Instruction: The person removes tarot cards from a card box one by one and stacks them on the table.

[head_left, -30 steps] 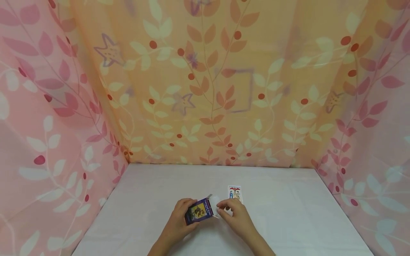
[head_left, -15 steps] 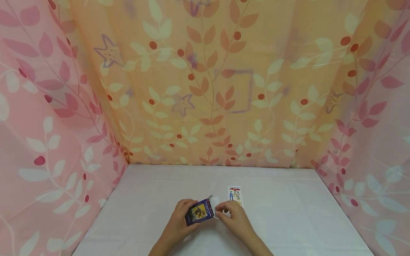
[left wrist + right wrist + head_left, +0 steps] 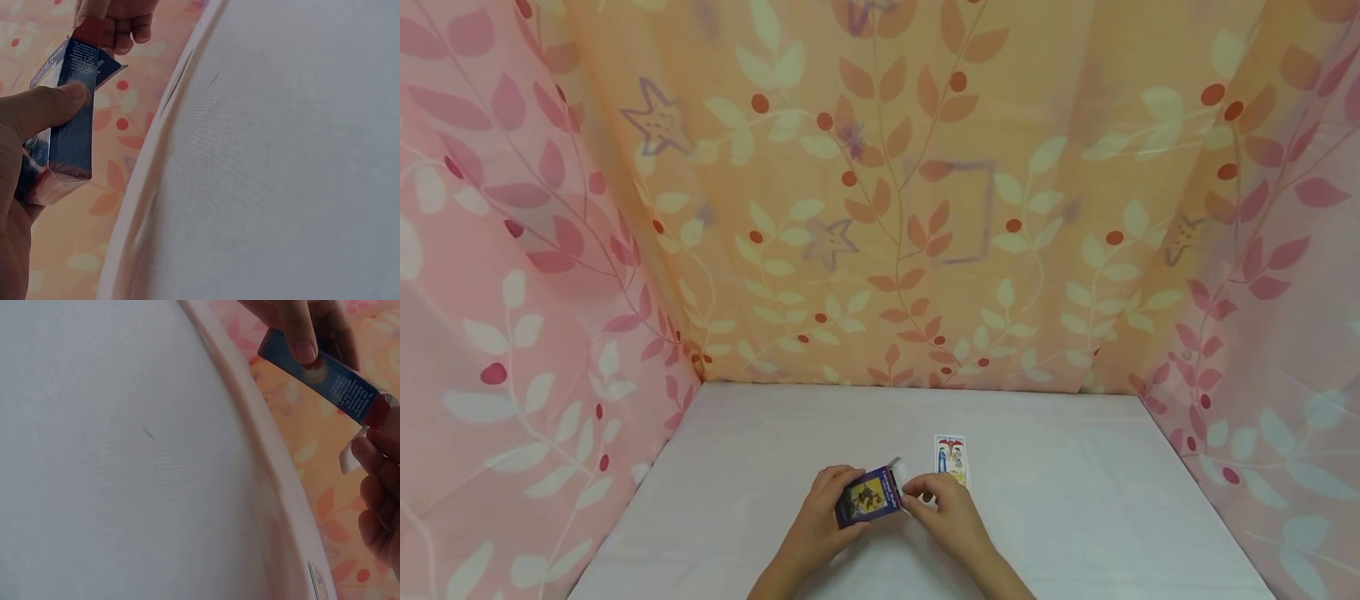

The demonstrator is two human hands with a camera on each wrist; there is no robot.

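My left hand grips a dark blue tarot card box with a yellow picture on its front, thumb along one narrow side. The box is tilted, its opened end towards the right. At that end, my right hand pinches at a flap with thumb and forefinger. In the left wrist view a red side flap sits under the right fingers, and a pointed blue flap sticks out. The right wrist view shows a pale flap below the fingers. The inside of the box is hidden.
A tarot card lies face up on the white-covered table, just beyond the right hand, which overlaps its near end. Patterned curtains close off the back and both sides of the table.
My right hand has moved slightly left, closer against the box's open end. More of the card on the table shows. The left hand and box have barely shifted.
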